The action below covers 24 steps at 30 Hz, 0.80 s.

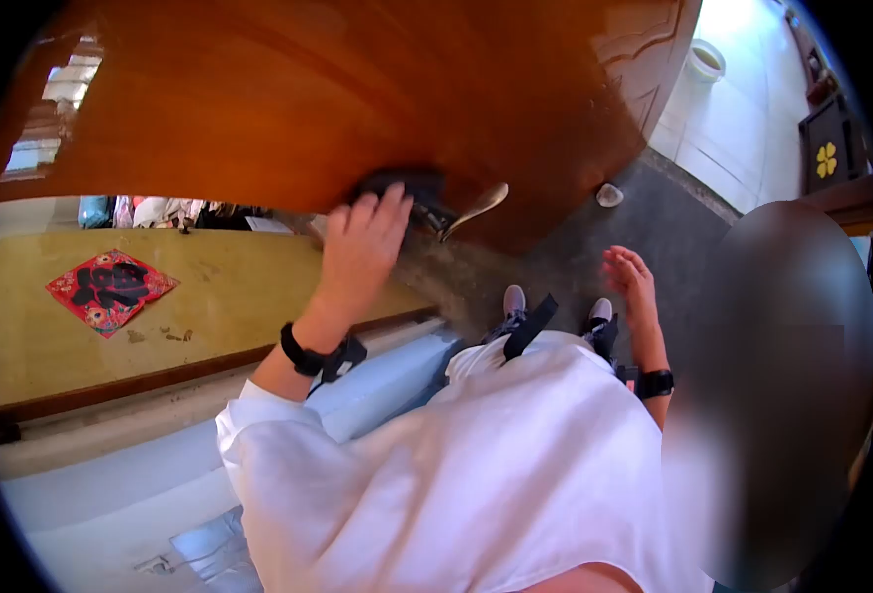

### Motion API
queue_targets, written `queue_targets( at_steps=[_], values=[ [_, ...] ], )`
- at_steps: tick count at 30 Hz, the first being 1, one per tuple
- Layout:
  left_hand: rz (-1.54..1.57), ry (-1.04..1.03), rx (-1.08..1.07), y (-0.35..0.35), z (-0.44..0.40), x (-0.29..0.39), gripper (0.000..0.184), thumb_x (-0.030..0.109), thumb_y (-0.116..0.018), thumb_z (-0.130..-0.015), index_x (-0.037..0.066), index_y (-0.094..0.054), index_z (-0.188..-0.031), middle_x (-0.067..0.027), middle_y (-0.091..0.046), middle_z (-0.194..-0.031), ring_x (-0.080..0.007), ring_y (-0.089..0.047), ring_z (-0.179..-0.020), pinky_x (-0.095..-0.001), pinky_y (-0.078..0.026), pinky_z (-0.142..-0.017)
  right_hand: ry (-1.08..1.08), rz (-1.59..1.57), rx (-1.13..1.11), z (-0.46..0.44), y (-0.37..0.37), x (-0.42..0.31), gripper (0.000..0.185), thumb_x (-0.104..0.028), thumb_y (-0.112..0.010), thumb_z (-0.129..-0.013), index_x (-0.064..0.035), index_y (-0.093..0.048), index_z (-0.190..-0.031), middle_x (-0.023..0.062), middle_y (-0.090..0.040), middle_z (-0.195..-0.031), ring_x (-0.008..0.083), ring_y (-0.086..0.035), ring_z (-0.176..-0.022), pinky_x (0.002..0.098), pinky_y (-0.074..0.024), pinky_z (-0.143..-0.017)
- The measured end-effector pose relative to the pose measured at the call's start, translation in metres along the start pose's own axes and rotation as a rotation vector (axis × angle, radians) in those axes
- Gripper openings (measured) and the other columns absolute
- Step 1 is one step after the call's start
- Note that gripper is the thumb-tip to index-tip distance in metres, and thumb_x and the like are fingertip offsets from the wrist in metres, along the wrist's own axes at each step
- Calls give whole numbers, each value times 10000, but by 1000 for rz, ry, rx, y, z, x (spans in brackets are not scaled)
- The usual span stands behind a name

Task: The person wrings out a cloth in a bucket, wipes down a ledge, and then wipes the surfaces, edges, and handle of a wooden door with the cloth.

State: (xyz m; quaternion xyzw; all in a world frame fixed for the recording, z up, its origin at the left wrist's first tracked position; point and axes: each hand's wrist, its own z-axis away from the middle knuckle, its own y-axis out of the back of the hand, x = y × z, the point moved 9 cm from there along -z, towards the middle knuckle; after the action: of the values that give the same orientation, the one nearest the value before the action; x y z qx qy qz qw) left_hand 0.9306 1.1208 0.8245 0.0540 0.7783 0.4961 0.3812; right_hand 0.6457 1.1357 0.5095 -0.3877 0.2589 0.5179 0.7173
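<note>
My left hand presses a dark cloth against the glossy brown wooden door. Its fingers lie over the cloth and hold it, just beside the door's metal lever handle. The cloth's edges are blurred. My right hand hangs in the air over the grey floor, touching nothing, with its fingers loosely bent and nothing visible in them. Both wrists wear black bands.
A yellowish door panel on the left bears a red paper diamond with black writing. A small pale object lies on the floor by the door. Beyond the doorway stands a bucket. A large blurred patch covers the right side.
</note>
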Motion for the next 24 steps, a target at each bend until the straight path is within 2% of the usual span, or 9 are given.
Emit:
queue_targets(
  at_steps=[3,5,7,9,12,17,20,23,24],
  values=[
    [-84,42,155,33,-25,-12,335,131,-559,-757,46,-631,-1073,-60,-570,-1186,-205,-502,-971,-324,-380,-764,6,-2,-37,2,-17,-15,256,-243,-533,-929,-115,-608,-1138,25,-650,-1094,114,-624,-942,249,-473,-778],
    [-82,-1,121,16,-10,-8,318,125,-566,-754,44,-641,-1053,-54,-572,-1187,-202,-501,-965,-318,-380,-741,30,22,-70,2,-26,-23,257,-248,-534,-930,-111,-609,-1134,23,-651,-1090,117,-623,-944,252,-471,-777],
    [-30,-152,-76,-26,34,8,291,118,-576,-751,41,-653,-1020,-49,-573,-1190,-203,-502,-947,-323,-378,-714,55,55,-124,4,-33,-27,255,-244,-528,-931,-109,-609,-1131,26,-651,-1089,122,-623,-942,256,-471,-776],
    [26,-125,-43,-20,49,4,268,113,-576,-747,36,-661,-989,-54,-570,-1187,-211,-504,-930,-329,-377,-695,49,46,-107,-3,-21,-16,266,-252,-532,-927,-116,-598,-1147,23,-643,-1111,122,-615,-962,256,-462,-791],
    [4,79,-83,2,34,-14,359,46,-566,-735,47,-622,-1089,-44,-563,-1215,-222,-506,-954,-338,-380,-798,1,64,-74,-2,-15,-6,276,-257,-531,-925,-122,-588,-1159,22,-636,-1128,124,-608,-982,257,-456,-805],
    [-4,68,124,-5,-11,7,350,95,-526,-766,30,-613,-1099,-63,-566,-1189,-206,-499,-958,-337,-394,-785,14,66,-115,-5,-47,-21,264,-249,-526,-930,-116,-593,-1147,24,-640,-1112,123,-612,-975,261,-462,-796],
    [185,16,-125,-56,10,25,337,78,-542,-744,40,-619,-1069,-70,-578,-1155,-238,-510,-940,-355,-417,-802,91,71,-190,-2,-46,-28,241,-221,-522,-932,-106,-609,-1125,23,-645,-1084,127,-619,-945,267,-464,-786],
    [263,118,-283,-69,48,29,373,63,-567,-706,66,-636,-1072,-73,-586,-1149,-256,-522,-935,-362,-445,-793,20,48,-116,-1,-19,-3,240,-219,-524,-932,-105,-608,-1125,24,-641,-1089,125,-618,-940,263,-464,-785],
    [445,217,-328,-70,59,27,403,50,-571,-688,81,-641,-1083,-84,-592,-1146,-270,-535,-947,-365,-458,-813,-17,12,-69,0,-9,8,245,-231,-528,-933,-109,-602,-1132,23,-638,-1102,118,-612,-956,254,-467,-786]
  ],
)
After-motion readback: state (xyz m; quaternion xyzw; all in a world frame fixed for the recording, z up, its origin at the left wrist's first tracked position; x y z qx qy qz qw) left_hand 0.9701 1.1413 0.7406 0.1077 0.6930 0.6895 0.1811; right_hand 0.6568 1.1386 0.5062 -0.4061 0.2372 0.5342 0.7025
